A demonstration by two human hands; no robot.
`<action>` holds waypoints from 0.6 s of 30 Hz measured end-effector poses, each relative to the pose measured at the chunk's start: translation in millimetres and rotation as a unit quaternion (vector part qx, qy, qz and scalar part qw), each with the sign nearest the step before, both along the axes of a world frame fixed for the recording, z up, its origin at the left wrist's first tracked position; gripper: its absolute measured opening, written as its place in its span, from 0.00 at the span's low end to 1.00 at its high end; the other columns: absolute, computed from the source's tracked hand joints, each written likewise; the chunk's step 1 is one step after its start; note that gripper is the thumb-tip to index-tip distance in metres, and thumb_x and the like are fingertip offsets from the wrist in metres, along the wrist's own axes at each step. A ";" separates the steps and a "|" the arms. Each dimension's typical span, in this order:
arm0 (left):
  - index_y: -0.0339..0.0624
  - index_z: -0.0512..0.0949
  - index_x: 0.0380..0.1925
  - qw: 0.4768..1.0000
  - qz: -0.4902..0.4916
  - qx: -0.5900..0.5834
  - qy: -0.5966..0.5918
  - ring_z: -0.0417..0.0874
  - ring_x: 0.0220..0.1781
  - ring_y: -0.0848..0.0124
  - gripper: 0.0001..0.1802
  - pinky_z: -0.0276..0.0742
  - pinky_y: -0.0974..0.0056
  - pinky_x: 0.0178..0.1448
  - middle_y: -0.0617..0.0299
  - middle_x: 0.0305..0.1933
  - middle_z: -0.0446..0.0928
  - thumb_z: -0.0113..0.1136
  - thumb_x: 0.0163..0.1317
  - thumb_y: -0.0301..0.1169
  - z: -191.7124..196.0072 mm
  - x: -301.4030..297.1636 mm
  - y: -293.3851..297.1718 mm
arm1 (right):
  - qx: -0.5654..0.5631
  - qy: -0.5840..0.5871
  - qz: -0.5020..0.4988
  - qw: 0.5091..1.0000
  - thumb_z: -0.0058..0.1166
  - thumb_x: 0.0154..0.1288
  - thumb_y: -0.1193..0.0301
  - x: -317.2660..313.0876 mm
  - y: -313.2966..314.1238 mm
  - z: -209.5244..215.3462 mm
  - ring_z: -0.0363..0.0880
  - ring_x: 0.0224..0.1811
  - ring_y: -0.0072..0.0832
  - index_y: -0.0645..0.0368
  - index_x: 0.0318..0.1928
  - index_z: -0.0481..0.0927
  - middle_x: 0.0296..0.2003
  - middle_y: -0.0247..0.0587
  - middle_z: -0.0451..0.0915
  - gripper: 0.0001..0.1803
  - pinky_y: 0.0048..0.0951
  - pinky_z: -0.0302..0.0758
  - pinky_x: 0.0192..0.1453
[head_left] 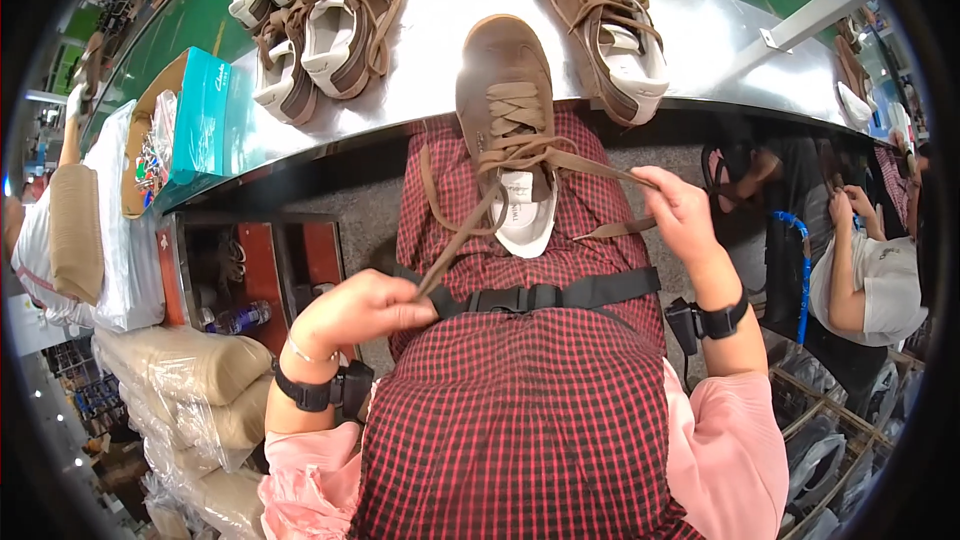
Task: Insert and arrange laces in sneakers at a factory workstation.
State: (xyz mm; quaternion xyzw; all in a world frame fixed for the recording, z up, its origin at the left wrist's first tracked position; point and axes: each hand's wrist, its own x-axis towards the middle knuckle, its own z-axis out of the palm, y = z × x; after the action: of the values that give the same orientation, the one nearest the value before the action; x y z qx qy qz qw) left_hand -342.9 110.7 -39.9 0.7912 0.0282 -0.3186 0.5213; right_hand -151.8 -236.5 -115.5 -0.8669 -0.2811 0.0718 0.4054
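In the middle, over the apron-covered lap, a brown shoe [478, 125] with its toe toward the far side, its heel opening toward the near side, and a pale lining with a whitish insole. Seen overlapping the table's near edge at the toe; impossible to tell whether touching it. Threaded crosswise up the front, a flat brown lace [460, 240], with both ends drawn out to the sides. On the left, one end pinched between thumb and fingers of the left hand [375, 308], near the belt. On the right, the other end gripped in the fingers of the right hand [680, 210], with a tip dangling back toward the shoe.

On each wrist, a black strap with a small device. Beneath the shoe, a red-and-black checked apron [510, 390], crossed by a black belt [515, 298] with a buckle.

Farther out, a table [430, 30] with a bare metal strip and a green surface beyond. Upon it, similar brown shoes [350, 30] in two pairs to the left, and a single laced shoe [610, 40] to the right. Farther left, a teal box [200, 115] full of small items; nearer, plastic-wrapped tan bundles [200, 380]. Far over on the right, a seated co-worker [865, 275] in a light shirt.
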 end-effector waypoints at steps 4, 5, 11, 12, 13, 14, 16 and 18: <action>0.31 0.81 0.32 0.962 -0.135 -0.195 -0.138 0.83 0.31 0.63 0.13 0.76 0.63 0.36 0.51 0.28 0.80 0.65 0.58 0.33 35.5 5.3 0.1 | 0.051 0.075 0.153 0.984 0.54 0.58 0.77 -26.7 11.8 99.2 0.82 0.33 0.36 0.62 0.43 0.81 0.36 0.44 0.83 0.11 0.28 0.78 0.39; 0.32 0.81 0.31 0.950 -0.141 -0.246 -0.130 0.82 0.30 0.64 0.12 0.76 0.63 0.36 0.52 0.28 0.80 0.65 0.58 0.33 43.4 11.2 -4.7 | 0.095 0.086 0.318 0.940 0.54 0.58 0.76 -23.4 14.3 113.6 0.82 0.32 0.36 0.62 0.44 0.80 0.35 0.43 0.83 0.12 0.29 0.77 0.36; 0.36 0.78 0.48 0.966 -0.033 -0.244 0.077 0.79 0.43 0.71 0.20 0.74 0.64 0.49 0.55 0.42 0.80 0.54 0.67 0.42 29.0 77.4 -73.8 | 0.185 0.141 0.636 0.736 0.52 0.59 0.74 -57.9 90.0 137.0 0.80 0.29 0.41 0.62 0.43 0.76 0.25 0.46 0.78 0.11 0.36 0.75 0.31; 0.36 0.76 0.52 0.962 -0.030 -0.263 0.058 0.77 0.49 0.72 0.22 0.72 0.64 0.55 0.55 0.47 0.78 0.52 0.69 0.43 23.8 84.6 -85.5 | 0.218 0.169 0.630 0.726 0.51 0.59 0.74 -67.6 102.3 124.5 0.80 0.29 0.42 0.62 0.41 0.76 0.25 0.48 0.78 0.09 0.37 0.75 0.32; 0.35 0.73 0.55 0.938 -0.009 -0.335 0.090 0.73 0.56 0.71 0.23 0.66 0.64 0.64 0.56 0.52 0.76 0.53 0.68 0.40 31.4 82.1 -94.3 | 0.196 0.159 0.645 0.722 0.51 0.59 0.76 -69.9 112.6 113.6 0.80 0.29 0.43 0.63 0.42 0.76 0.26 0.50 0.78 0.10 0.38 0.75 0.33; 0.33 0.72 0.55 0.946 -0.014 -0.325 0.006 0.74 0.56 0.71 0.23 0.67 0.64 0.63 0.56 0.52 0.76 0.55 0.67 0.38 45.6 81.1 -92.0 | 0.197 0.150 0.640 0.727 0.52 0.58 0.77 -68.0 115.3 104.4 0.80 0.31 0.40 0.62 0.41 0.76 0.28 0.50 0.79 0.10 0.37 0.75 0.34; 0.33 0.75 0.51 0.938 0.053 -0.331 -0.088 0.77 0.51 0.71 0.18 0.73 0.64 0.57 0.57 0.50 0.78 0.55 0.66 0.33 64.2 68.5 -71.8 | 0.210 0.044 0.568 0.795 0.54 0.56 0.78 -49.0 98.8 103.2 0.80 0.35 0.37 0.61 0.43 0.77 0.29 0.46 0.79 0.12 0.36 0.76 0.37; 0.33 0.77 0.45 0.909 0.107 -0.388 -0.111 0.81 0.43 0.68 0.13 0.78 0.65 0.46 0.56 0.45 0.80 0.56 0.63 0.29 71.1 49.1 -39.6 | 0.251 0.054 0.437 0.862 0.57 0.53 0.78 -25.5 79.6 83.6 0.80 0.38 0.38 0.60 0.45 0.77 0.36 0.45 0.79 0.16 0.34 0.76 0.43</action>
State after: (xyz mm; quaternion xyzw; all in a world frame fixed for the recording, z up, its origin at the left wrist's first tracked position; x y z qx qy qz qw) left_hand -293.7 71.1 31.2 0.5489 -0.0714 -0.1573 0.8178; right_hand -177.3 -156.8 -31.9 -0.5185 -0.6172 0.2154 0.5512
